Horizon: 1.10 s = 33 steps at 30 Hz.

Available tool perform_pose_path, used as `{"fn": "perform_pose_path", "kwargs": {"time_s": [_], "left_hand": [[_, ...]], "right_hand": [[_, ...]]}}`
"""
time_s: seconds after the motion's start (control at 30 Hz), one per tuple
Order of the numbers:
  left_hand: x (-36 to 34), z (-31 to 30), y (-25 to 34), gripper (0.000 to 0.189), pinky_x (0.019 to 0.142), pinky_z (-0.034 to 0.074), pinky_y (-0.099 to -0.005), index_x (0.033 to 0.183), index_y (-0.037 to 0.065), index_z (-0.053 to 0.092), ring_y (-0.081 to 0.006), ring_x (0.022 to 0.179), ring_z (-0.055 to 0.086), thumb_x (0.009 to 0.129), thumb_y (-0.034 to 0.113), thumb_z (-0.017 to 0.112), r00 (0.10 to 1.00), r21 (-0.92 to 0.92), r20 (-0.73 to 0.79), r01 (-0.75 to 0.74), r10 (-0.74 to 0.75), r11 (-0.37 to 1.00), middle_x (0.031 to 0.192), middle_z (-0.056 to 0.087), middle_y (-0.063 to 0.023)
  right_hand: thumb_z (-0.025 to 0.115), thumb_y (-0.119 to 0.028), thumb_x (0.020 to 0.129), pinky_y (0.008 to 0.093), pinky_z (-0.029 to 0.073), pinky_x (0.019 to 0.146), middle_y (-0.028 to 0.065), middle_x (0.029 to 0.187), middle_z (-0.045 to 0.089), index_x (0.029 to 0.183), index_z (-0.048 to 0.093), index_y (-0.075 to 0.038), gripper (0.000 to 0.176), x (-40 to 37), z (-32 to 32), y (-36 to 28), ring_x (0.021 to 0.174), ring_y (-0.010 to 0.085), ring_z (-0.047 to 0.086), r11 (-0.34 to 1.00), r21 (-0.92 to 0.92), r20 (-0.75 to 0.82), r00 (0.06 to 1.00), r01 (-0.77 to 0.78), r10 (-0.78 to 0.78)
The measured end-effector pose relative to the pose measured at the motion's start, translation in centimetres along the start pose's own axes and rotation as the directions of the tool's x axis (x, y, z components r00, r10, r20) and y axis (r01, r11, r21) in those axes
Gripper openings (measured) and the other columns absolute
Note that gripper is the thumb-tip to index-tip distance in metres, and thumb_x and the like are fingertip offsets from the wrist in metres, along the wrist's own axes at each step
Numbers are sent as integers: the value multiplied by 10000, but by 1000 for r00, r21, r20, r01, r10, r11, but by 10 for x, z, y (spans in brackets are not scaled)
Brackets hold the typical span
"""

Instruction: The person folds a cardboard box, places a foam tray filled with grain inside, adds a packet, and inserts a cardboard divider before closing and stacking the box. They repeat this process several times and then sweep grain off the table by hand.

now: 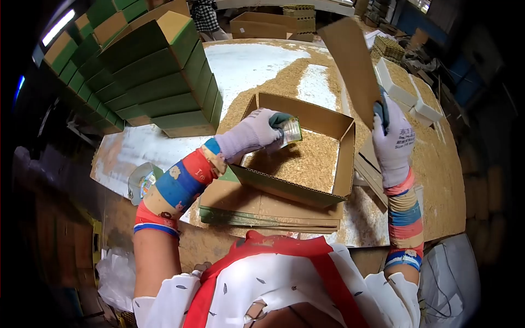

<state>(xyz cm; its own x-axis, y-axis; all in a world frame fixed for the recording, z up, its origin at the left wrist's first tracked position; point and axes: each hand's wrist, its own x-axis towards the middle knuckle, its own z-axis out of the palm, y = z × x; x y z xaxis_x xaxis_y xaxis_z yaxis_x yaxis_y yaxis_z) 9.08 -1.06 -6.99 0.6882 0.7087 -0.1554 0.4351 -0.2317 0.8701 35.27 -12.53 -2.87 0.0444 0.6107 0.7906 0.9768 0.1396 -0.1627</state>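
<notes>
An open cardboard box (295,191) stands in front of me, its bottom spread with straw-coloured shavings (314,161). Over its left side, my gloved left hand (262,130) is closed on a small printed packet (291,133), green and white. Out to the right, my gloved right hand (392,131) grips the lower end of a flat brown cardboard sheet (350,68), which is raised and tilted. Under the box's near edge lie stacked flat cardboard pieces (268,218). A clear plastic tub (143,180) with printed packets in it is left of my left forearm.
Green-and-brown boxes (175,82) are stacked high at the left. Shavings cover much of the table (437,191). White foam trays (396,82) holding shavings sit at the right, and another cardboard box (260,26) is at the back. A person (204,16) is at the far side.
</notes>
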Motion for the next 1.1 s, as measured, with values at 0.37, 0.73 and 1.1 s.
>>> {"fn": "perform_pose_path", "kwargs": {"time_s": [0.37, 0.73, 1.1], "left_hand": [[-43, -95, -84, 354, 866, 460, -257, 1195, -2, 580, -132, 1006, 570, 908, 205, 609, 698, -232, -714, -307, 53, 923, 1073, 625, -52], [-15, 10, -118, 550, 912, 465, -259, 1246, 13, 544, -128, 1033, 566, 845, 362, 686, 972, -290, -29, 213, -231, 933, 1135, 617, -38], [1, -105, -14, 869, 1062, 310, -343, 1480, 55, 183, -205, 1283, 353, 829, 296, 705, 956, -911, -260, -289, 135, 295, 1490, 267, -162]], "right_hand": [[545, -132, 828, 398, 491, 792, 116, 1030, 566, 1079, 609, -108, 260, -44, 62, -75, 939, 290, 589, 848, 487, 837, 168, 208, -522], [581, -199, 921, 324, 506, 862, 67, 1200, 562, 1396, 392, -94, 522, -121, 38, 13, 1037, 140, 562, -409, 224, 974, 211, -885, 77], [519, -344, 943, 337, 399, 998, 84, 1229, 559, 1301, 476, -24, 482, -22, 90, 4, 1118, 189, 517, -322, 649, 760, 599, -689, 251]]}}
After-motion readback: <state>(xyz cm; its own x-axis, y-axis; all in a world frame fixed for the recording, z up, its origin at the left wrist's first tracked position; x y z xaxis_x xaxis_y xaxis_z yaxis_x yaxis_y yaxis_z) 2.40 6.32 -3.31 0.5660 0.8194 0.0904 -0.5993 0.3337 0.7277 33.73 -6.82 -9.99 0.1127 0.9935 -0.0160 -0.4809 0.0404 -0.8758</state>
